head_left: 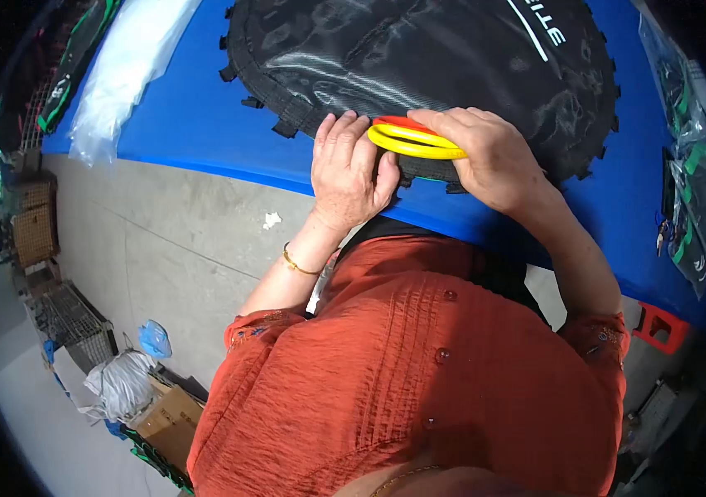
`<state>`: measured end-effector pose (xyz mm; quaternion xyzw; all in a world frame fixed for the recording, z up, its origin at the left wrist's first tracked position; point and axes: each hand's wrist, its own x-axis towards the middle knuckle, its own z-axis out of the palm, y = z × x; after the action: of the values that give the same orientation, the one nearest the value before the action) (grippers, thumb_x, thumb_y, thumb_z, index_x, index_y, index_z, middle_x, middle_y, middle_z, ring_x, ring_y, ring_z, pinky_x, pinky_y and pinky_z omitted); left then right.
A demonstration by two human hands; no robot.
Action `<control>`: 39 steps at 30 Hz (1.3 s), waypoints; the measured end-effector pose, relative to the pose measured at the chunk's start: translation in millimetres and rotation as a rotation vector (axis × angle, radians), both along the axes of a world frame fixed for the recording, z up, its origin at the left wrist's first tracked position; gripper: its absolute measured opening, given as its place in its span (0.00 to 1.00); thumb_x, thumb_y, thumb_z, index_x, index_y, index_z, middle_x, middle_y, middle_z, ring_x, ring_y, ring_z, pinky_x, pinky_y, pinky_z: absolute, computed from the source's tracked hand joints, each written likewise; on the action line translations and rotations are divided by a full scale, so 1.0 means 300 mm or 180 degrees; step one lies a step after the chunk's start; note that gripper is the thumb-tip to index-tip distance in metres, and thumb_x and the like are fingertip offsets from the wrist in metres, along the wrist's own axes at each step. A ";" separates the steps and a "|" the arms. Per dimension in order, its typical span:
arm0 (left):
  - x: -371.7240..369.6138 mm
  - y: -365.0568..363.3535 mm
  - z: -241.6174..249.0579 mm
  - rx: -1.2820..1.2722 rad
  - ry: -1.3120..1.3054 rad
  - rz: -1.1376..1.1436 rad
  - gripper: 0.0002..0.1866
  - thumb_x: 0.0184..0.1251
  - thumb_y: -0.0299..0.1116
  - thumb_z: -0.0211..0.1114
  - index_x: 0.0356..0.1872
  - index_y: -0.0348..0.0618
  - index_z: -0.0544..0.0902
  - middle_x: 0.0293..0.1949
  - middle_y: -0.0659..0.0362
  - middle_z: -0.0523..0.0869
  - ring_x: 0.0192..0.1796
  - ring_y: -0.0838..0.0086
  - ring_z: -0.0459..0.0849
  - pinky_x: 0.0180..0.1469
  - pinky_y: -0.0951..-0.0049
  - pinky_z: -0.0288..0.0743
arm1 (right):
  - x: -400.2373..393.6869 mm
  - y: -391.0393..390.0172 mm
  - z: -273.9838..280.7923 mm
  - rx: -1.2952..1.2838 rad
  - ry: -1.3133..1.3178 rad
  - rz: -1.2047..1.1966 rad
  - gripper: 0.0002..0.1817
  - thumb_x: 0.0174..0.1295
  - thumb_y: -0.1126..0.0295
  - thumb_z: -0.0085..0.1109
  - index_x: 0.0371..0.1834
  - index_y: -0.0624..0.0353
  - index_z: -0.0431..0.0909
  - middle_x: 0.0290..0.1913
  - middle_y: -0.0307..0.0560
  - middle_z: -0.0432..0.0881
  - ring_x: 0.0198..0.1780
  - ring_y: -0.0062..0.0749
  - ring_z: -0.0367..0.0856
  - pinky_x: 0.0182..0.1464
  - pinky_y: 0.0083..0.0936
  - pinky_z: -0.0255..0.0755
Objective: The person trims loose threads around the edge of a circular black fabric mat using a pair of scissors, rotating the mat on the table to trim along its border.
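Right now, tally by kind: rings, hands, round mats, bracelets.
Rings: 2, yellow ring and red ring
Hands: 2, left hand and right hand
Round mat: 1
Bracelet: 1
Total: 6 visible; overlap could hide more rings

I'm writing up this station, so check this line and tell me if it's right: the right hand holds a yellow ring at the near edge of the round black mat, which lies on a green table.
The colour is wrong: the head view shows the table is blue. The right hand does hold a yellow ring at the near edge of the round black mat.
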<state>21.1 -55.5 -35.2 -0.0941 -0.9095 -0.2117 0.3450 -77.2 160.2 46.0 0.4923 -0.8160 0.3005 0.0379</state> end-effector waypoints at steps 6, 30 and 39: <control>-0.009 0.002 -0.005 -0.0022 0.0109 0.0064 0.19 0.63 0.37 0.71 0.52 0.38 0.87 0.53 0.45 0.87 0.63 0.49 0.85 0.74 0.42 0.71 | -0.021 -0.093 -0.029 0.0151 0.0207 -0.0211 0.19 0.62 0.78 0.59 0.56 0.52 0.84 0.45 0.46 0.88 0.47 0.51 0.87 0.51 0.47 0.81; -0.079 -0.256 0.029 0.0455 -0.0312 0.1172 0.15 0.65 0.33 0.74 0.48 0.38 0.84 0.62 0.45 0.88 0.72 0.49 0.82 0.78 0.41 0.68 | -0.167 -0.434 -0.020 0.0493 0.0046 -0.0314 0.12 0.68 0.74 0.60 0.53 0.53 0.83 0.46 0.52 0.89 0.49 0.56 0.90 0.51 0.51 0.83; -0.078 -0.245 0.037 0.0224 -0.0317 0.1442 0.16 0.65 0.37 0.75 0.47 0.39 0.84 0.63 0.38 0.82 0.73 0.39 0.77 0.78 0.37 0.64 | -0.213 -0.523 0.024 0.0751 -0.0225 -0.0370 0.10 0.76 0.66 0.61 0.55 0.54 0.83 0.44 0.59 0.91 0.49 0.61 0.89 0.52 0.53 0.81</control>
<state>-2.3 -128.9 -24.0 0.1350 -0.9154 -0.1649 0.3415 -141.1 3.3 53.1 0.4343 -0.8737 0.2169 -0.0318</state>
